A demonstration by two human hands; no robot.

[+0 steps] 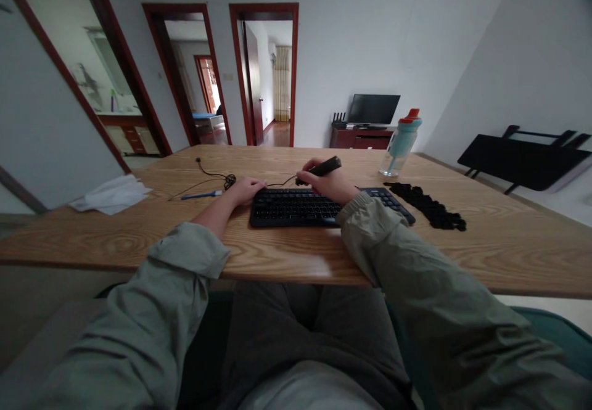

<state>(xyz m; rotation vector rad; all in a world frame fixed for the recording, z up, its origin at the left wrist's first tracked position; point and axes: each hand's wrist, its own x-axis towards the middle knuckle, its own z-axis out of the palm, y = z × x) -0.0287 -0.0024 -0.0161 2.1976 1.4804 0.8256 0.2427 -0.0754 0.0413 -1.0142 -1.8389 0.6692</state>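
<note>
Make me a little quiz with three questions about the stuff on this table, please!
1. Which holds the dark, stubby cylinder?
A) the left hand
B) the right hand
C) neither hand

2. True or false: the black, rectangular plastic keyboard lies between the crumpled white pile and the bumpy black fabric strip.

3. Fill in the missing colour: the slim brush with pale bristles has a ____ handle.

Key: 1. B; 2. true; 3. blue
</note>
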